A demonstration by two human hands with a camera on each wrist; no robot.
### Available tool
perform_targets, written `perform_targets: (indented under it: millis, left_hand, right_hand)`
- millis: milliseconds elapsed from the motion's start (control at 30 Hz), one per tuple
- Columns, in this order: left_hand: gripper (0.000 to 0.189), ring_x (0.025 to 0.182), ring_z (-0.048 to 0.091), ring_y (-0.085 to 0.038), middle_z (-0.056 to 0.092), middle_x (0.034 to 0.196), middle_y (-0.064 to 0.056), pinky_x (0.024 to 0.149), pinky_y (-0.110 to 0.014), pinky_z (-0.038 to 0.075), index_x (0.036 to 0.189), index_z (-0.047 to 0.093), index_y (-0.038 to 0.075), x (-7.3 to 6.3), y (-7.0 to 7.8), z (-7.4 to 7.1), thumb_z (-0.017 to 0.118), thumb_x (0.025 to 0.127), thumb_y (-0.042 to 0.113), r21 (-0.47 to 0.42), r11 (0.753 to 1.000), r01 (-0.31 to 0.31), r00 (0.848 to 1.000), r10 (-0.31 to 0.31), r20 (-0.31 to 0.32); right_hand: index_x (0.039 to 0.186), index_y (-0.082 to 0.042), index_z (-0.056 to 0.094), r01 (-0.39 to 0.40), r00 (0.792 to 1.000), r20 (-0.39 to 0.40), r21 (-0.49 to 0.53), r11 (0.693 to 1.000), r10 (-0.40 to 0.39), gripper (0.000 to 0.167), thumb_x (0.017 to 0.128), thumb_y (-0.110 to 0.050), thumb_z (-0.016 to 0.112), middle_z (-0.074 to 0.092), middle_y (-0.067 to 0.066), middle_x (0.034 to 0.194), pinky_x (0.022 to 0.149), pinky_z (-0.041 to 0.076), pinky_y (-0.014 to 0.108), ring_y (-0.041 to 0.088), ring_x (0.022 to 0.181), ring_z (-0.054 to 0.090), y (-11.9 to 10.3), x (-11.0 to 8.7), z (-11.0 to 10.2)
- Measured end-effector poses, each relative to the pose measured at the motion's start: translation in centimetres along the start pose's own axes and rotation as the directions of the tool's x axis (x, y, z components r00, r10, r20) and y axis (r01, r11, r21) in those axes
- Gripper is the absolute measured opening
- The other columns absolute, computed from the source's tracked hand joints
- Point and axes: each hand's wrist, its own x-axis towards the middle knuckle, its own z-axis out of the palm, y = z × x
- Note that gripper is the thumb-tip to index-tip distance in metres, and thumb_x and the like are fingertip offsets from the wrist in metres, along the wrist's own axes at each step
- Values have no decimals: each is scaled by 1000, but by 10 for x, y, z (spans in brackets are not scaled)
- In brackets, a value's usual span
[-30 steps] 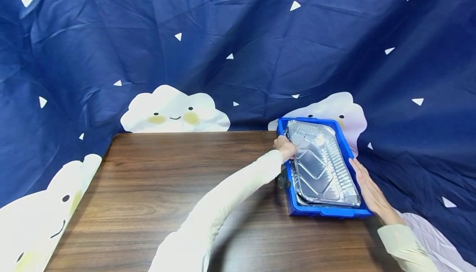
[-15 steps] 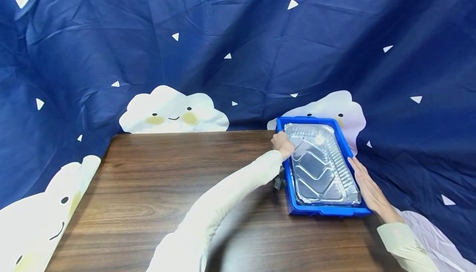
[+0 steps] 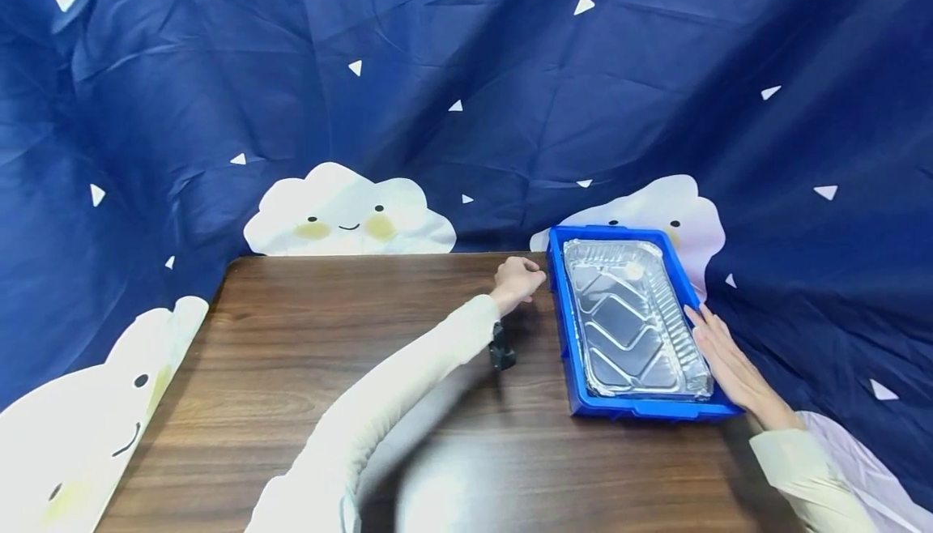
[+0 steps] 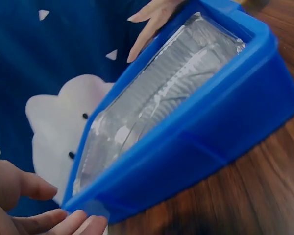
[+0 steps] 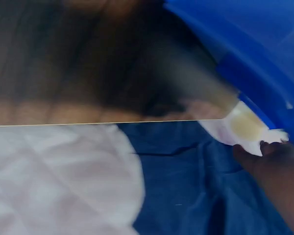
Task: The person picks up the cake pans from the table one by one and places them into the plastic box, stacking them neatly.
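Note:
A silver foil tray (image 3: 623, 326) lies inside a blue plastic bin (image 3: 656, 410) at the right of the table. My left hand (image 3: 516, 280) is just left of the bin's far left side, with no held thing visible. In the left wrist view, the thumb and loosely bent fingers of my left hand (image 4: 44, 210) are apart, near a corner of the bin (image 4: 186, 152). My right hand (image 3: 732, 367) lies along the bin's right side with fairly straight fingers. In the right wrist view, the right hand (image 5: 279, 171) is dark, and its contact is hard to see.
The brown wooden table (image 3: 328, 338) stretches out to the left of the bin. Behind it hangs a dark blue cloth (image 3: 408, 71) with white triangles and smiling clouds. A small black device (image 3: 501, 347) sits at the left wrist.
My left hand has come away from the bin's left side and moved left. The foil tray, earlier tilted up on its left side, now lies lower in the bin. My right hand stays by the rim.

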Motion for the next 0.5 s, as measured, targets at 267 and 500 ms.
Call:
perform_targets:
  millis: [267,500]
  left_hand:
    - [32,106,73,-29,76,117,-15,90,-33,60,124,73,2,-11,-35,-57,63,99,18,70,986,-153,988,152,13]
    - [33,113,73,-28,77,117,-13,102,-40,55,127,71,1,-20,-65,-94,65,100,19,132,956,-262,963,268,-28]
  right_hand:
    - [168,-5,21,41,999,9,-87,995,-40,58,116,-29,31,4,31,172,117,0,81,56,156,-4,-31,16,3]
    - [169,-9,18,11,1000,19,-161,987,-8,63,116,-39,33,4,26,174,116,-7,82,51,158,-7,-65,25,16]
